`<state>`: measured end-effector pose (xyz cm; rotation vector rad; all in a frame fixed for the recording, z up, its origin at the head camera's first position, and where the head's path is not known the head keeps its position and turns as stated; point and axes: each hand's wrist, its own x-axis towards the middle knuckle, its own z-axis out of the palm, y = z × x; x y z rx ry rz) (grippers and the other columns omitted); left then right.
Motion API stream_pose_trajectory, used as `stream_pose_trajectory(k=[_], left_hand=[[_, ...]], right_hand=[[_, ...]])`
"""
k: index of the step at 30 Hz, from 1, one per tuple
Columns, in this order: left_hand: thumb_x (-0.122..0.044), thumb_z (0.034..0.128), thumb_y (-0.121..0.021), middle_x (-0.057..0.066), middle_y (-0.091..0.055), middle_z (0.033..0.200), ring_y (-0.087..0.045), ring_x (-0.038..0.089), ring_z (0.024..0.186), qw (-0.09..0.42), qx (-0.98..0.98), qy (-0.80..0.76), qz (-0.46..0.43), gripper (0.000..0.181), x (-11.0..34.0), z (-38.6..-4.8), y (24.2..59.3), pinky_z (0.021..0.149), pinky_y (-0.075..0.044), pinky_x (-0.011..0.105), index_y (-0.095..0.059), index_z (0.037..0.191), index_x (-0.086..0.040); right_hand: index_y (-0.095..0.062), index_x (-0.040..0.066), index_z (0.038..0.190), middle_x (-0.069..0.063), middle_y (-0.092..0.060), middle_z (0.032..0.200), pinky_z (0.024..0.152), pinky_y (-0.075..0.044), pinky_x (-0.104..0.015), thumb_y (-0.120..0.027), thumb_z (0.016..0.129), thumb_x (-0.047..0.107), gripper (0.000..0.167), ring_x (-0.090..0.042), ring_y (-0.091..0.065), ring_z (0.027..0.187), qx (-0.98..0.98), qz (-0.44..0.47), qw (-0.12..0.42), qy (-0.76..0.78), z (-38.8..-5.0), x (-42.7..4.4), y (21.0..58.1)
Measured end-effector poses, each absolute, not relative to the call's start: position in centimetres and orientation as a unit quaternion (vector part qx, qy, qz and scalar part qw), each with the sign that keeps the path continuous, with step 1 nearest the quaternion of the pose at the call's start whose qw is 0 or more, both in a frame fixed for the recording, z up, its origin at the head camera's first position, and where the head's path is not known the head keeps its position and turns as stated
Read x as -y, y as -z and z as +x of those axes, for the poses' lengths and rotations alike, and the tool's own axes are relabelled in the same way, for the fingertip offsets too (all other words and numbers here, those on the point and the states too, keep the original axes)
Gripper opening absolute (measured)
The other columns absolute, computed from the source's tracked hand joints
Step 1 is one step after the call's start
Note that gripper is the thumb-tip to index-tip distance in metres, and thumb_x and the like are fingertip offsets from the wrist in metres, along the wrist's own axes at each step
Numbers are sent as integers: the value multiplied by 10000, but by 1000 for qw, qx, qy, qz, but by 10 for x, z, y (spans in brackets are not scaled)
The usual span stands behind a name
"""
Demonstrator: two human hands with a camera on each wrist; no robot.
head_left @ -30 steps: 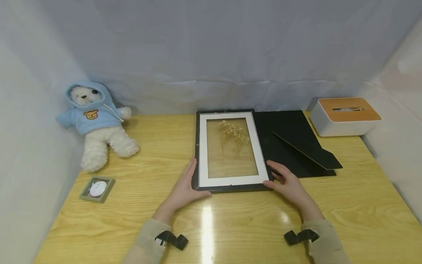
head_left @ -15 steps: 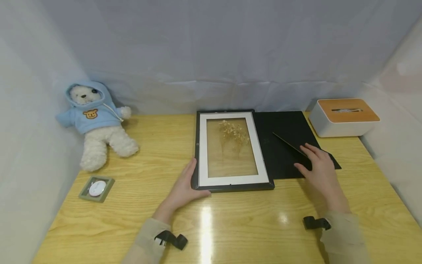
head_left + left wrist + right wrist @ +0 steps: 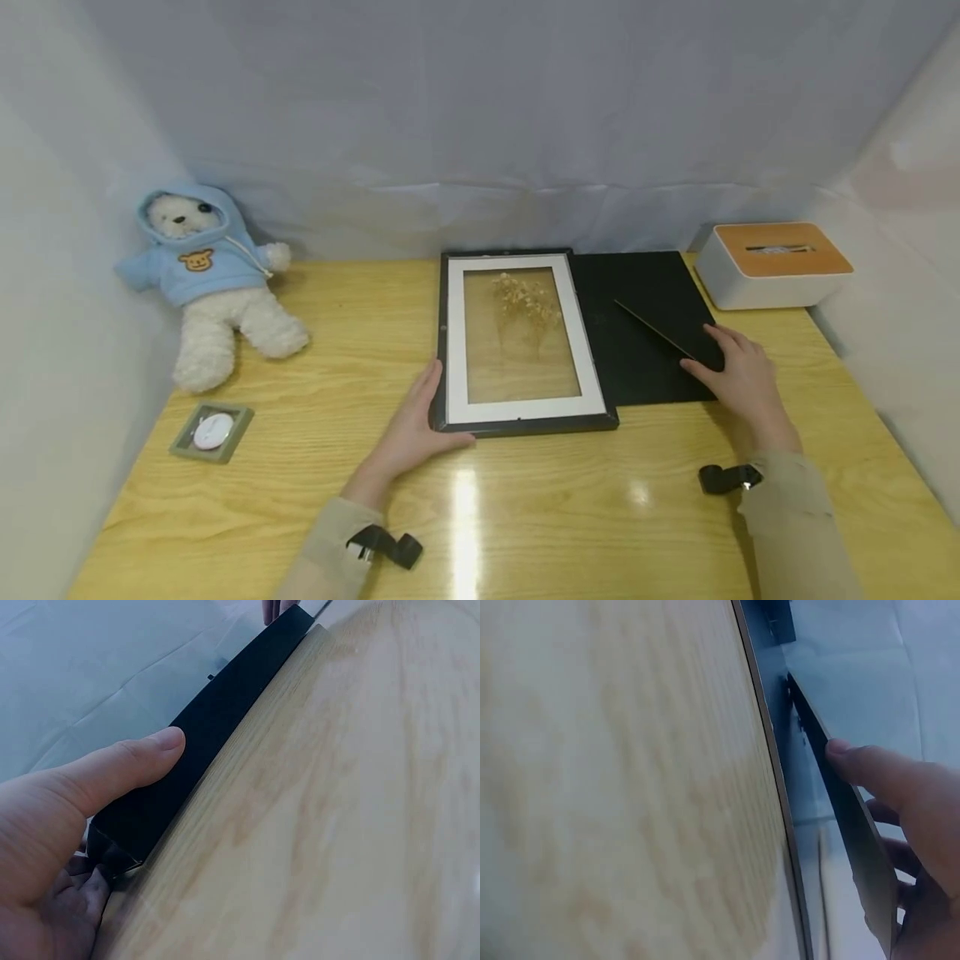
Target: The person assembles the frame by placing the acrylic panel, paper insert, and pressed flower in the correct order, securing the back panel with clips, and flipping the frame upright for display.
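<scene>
A black picture frame with a white mat and dried flowers under its clear pane lies on the table. My left hand rests at its lower left corner, thumb along the near edge; in the left wrist view the thumb presses the black side. Right of the frame, partly hidden by it, lies a black backing board with a raised stand flap. My right hand pinches that flap, thumb on one face and fingers behind, as the right wrist view shows on the flap.
At the left are a white plush toy in a blue hoodie and a small green square frame holding a round white piece. A white tissue box with an orange-brown top stands at the back right of the wooden table.
My right hand has left the picture frame's lower right corner, moved right to the stand flap and taken hold of it. My left hand stays at the frame's corner.
</scene>
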<state>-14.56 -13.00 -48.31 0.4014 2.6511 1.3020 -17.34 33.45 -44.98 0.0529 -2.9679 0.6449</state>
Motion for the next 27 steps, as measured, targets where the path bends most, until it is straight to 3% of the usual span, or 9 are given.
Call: stream_pose_trajectory(k=[9,27], left_hand=[[-497,642,-848,103,-69,1587,-105,319,1429,77,-889,-432,136,1240,131,-146,485,1128,-147,495,-96,1536,-82],[-495,641,-850,117,-78,1585,-115,329,1426,76,-892,-425,133,1237,130,-147,485,1124,-158,503,-101,1536,-84]], right_hand=[[-355,-49,1429,-380,-333,1352,939,-279,-675,-608,907,470,778,-581,-295,1167,980,30,5,-195,-182,-342,458],[-481,-22,1369,-358,-425,1240,852,-318,-608,-650,909,353,618,-522,-375,1054,970,58,74,-223,-184,-345,473]])
